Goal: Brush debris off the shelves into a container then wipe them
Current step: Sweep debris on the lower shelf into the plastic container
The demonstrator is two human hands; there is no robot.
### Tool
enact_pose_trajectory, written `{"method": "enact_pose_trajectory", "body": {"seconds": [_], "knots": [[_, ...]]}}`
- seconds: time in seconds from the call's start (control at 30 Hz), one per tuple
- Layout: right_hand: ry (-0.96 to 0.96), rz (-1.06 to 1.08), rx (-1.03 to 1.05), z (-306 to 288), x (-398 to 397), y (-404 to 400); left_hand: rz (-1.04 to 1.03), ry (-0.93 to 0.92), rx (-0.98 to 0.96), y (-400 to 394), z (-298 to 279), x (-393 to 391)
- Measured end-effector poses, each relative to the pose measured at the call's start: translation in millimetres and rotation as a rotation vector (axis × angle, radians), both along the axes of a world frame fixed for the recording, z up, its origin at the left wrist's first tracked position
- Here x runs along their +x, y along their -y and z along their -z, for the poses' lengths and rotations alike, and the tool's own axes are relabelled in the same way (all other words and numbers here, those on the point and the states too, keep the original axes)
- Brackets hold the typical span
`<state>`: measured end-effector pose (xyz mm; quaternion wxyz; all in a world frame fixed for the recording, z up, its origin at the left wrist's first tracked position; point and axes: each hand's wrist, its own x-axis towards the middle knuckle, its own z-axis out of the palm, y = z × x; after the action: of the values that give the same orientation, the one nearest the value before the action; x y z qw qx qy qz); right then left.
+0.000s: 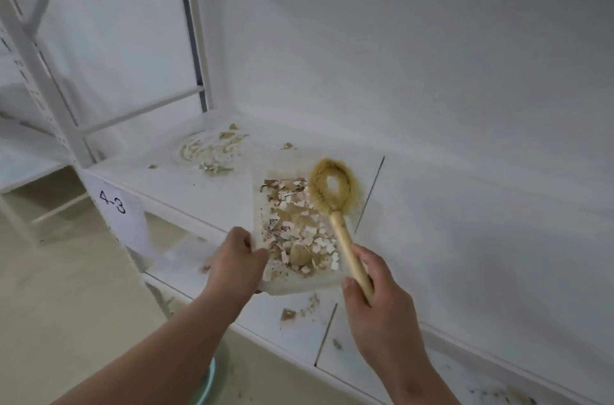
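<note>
A: Debris, tan flakes and shell-like bits, fills your shallow white tray on the white metal shelf; tray edges blur.

B: Hands?

A: Your left hand pinches the tray's edge; right hand grips the round wooden-handled bristle brush, its fingertips hidden.

Two bare forearms come up from the bottom edge of the frame, one from the lower left, one from the lower right. No sleeves show on either, right down to where the picture cuts them off. The left hand wears no glove, ring or watch, and the wrist is plain. The right hand is just as bare, with no band or strap at the wrist. One short, unpainted thumbnail shows there, near the lower middle.
</note>
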<state>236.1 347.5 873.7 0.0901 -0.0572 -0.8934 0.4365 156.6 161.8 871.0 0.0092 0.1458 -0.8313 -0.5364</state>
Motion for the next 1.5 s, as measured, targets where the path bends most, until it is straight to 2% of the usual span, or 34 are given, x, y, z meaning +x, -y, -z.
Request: {"method": "enact_pose_trajectory", "body": {"seconds": [0.33,0.5,0.67,0.77,0.93,1.1,1.3,1.5], "knots": [[-0.001,0.288,0.057,-10.4,-48.0,-103.3,0.404,0.100,0.055,-136.5,-6.6,-76.8],[0.052,0.444,0.105,-12.7,-53.6,-136.4,0.579,0.118,-0.038,-193.8,8.6,-97.2],[0.127,0.508,0.109,-16.6,-54.6,-133.7,0.755,0.118,-0.193,-222.9,25.2,-112.5],[0.119,0.500,0.122,-16.3,-60.3,-114.4,0.791,0.132,-0.196,-209.5,31.9,-128.2],[0.170,0.362,0.135,-9.1,-84.7,-59.3,0.609,0.086,-0.199,-127.8,28.0,-172.1],[0.281,0.466,0.167,7.6,-119.6,-23.1,0.522,0.082,-0.356,-39.8,26.6,-211.4],[0.476,0.550,0.261,28.2,-146.4,14.2,0.543,0.147,-0.432,19.9,47.2,-223.0],[0.428,0.386,0.196,34.6,-161.4,66.1,0.587,0.122,-0.466,31.5,59.2,-228.1]]}}
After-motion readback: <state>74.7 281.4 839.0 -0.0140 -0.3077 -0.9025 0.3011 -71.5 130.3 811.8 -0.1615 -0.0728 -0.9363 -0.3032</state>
